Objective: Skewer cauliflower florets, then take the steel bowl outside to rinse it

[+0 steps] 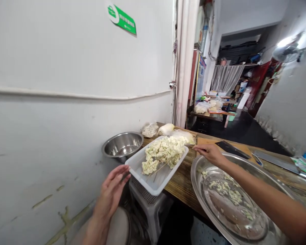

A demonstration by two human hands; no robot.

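Note:
A white plastic tray (140, 170) holds a heap of cauliflower florets (165, 149), with several thin skewers or stems lying among them. My left hand (113, 187) is beside the tray's left corner, fingers stretched out and apart; whether a fingertip touches the rim I cannot tell. Past the tray's right side, above the rim of a large steel basin (197, 177), is my right hand (209, 153). Its fingers are pressed together, and anything between them is hidden. Small cauliflower crumbs (226, 190) lie scattered across the basin's bottom.
A steel bowl (122, 144) stands left of the tray. Behind the tray are a white radish-like vegetable (166, 129) and bagged food (150, 130). A dark cleaver (233, 149) rests on a cutting board (209, 141), near another long blade (276, 161). A plastic stool (149, 207) stands below the tray.

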